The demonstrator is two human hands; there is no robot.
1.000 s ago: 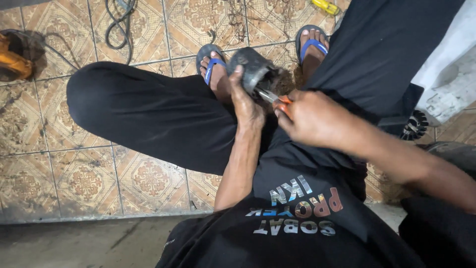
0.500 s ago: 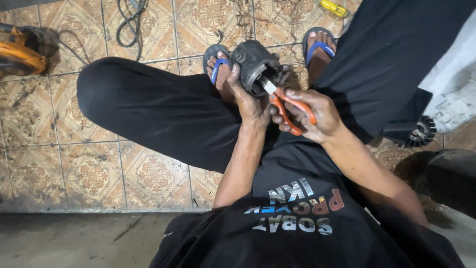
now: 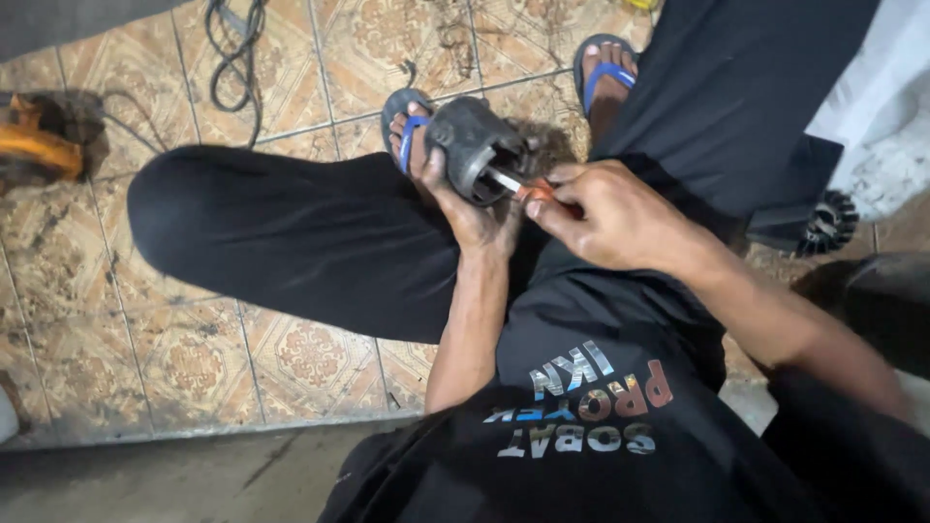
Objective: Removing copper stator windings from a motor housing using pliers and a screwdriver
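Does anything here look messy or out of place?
A bit. The left hand steadies a grimy motor housing on the lap, not a bench; the right hand works pliers into it. A cable lies loose on the dirty tiles.

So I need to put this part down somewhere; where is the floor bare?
Bare tiles lie left of the bent leg, below the orange tool. It is crowded around the dark housing, both hands and sandalled feet.

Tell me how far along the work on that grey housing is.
Done: the grey housing is off the floor, gripped in the left hand. In hand: the right hand pushes orange-handled pliers into its open end. Left: the tip is inside and nothing has come out; a black toothed part lies apart.
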